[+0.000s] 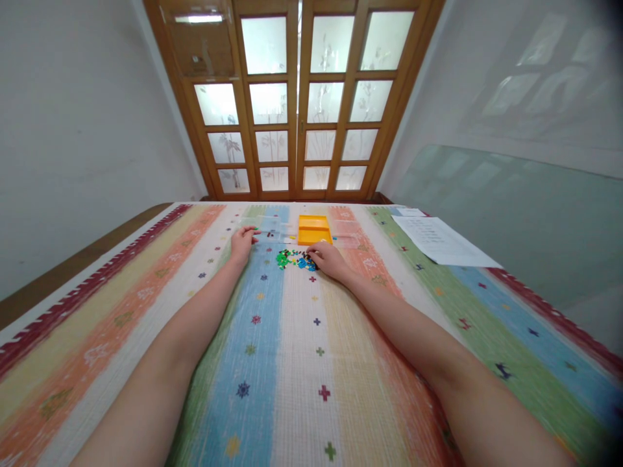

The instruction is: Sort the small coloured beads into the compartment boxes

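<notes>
I see pale walls, wooden doors beyond my stripe-clothed desk. A yellow box sits just past my right hand, its grip unreadable, at the small pieces; my left hand pinches a green piece.

White paper on a striped tablecloth

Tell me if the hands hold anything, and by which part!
It's too small to tell: a green speck shows by the left hand; the right hand is at the blue pieces.
</notes>
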The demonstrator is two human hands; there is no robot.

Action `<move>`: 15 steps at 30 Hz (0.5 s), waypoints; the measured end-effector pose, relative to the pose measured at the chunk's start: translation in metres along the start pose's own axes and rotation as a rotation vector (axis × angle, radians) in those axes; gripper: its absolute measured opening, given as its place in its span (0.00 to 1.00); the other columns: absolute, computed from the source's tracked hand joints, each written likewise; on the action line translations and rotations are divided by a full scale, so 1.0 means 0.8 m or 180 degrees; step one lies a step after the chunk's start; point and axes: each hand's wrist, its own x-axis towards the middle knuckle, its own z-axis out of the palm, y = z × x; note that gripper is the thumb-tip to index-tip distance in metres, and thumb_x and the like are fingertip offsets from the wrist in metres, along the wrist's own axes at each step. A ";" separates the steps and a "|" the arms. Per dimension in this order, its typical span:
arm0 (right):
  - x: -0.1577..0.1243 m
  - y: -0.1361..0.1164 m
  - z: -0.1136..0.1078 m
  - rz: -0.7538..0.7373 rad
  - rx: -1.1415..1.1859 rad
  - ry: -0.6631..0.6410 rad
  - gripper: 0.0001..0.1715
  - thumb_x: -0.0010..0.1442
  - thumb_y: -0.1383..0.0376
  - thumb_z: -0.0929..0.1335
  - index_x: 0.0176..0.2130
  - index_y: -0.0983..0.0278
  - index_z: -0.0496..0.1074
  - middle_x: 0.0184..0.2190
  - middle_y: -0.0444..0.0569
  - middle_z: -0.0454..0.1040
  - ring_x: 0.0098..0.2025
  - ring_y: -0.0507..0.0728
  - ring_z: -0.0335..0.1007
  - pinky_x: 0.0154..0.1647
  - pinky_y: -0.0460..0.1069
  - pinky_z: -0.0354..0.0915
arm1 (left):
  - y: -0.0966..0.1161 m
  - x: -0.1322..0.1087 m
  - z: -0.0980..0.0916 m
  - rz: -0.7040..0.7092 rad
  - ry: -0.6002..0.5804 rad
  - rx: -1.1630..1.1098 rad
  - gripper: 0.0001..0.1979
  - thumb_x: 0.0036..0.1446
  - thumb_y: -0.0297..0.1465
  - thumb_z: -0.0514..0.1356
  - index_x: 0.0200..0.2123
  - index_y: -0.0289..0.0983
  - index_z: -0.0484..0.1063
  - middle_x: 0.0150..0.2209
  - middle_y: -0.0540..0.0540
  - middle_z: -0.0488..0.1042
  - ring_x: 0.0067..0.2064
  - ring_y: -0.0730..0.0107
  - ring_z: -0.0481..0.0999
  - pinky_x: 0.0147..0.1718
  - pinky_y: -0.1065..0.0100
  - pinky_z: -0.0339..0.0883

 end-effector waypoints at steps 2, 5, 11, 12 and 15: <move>-0.001 0.000 -0.001 -0.0001 -0.0054 -0.0028 0.13 0.71 0.67 0.66 0.41 0.62 0.81 0.40 0.52 0.82 0.43 0.60 0.74 0.46 0.53 0.65 | -0.005 0.011 -0.016 -0.0082 0.0177 -0.0164 0.18 0.56 0.36 0.59 0.47 0.35 0.76 0.44 0.40 0.83 0.30 0.75 0.76 0.32 0.72 0.71; -0.002 0.000 -0.003 0.0005 -0.0092 -0.0092 0.13 0.71 0.66 0.66 0.40 0.62 0.81 0.41 0.52 0.82 0.44 0.60 0.74 0.46 0.52 0.64 | -0.013 0.022 -0.035 -0.0284 0.0391 -0.0413 0.19 0.52 0.36 0.63 0.46 0.35 0.78 0.44 0.40 0.83 0.27 0.76 0.75 0.29 0.73 0.69; -0.002 0.001 -0.001 -0.0002 -0.0093 -0.0133 0.11 0.71 0.68 0.67 0.42 0.62 0.81 0.41 0.51 0.82 0.45 0.59 0.74 0.46 0.50 0.64 | -0.020 0.028 -0.039 -0.0425 0.0326 -0.0560 0.21 0.48 0.35 0.67 0.46 0.35 0.80 0.44 0.40 0.83 0.27 0.76 0.74 0.27 0.74 0.66; -0.002 0.002 -0.001 -0.0004 -0.0087 -0.0134 0.11 0.71 0.68 0.67 0.42 0.62 0.81 0.41 0.51 0.82 0.45 0.59 0.74 0.46 0.50 0.64 | -0.020 0.028 -0.039 -0.0432 0.0318 -0.0559 0.21 0.47 0.35 0.67 0.47 0.35 0.80 0.44 0.40 0.83 0.27 0.76 0.74 0.27 0.74 0.66; -0.002 0.001 0.001 -0.0011 -0.0056 -0.0121 0.11 0.70 0.68 0.67 0.43 0.62 0.81 0.42 0.51 0.82 0.45 0.59 0.75 0.47 0.50 0.64 | -0.020 0.028 -0.038 -0.0442 0.0326 -0.0551 0.22 0.47 0.34 0.67 0.47 0.34 0.80 0.44 0.40 0.83 0.27 0.76 0.75 0.27 0.74 0.66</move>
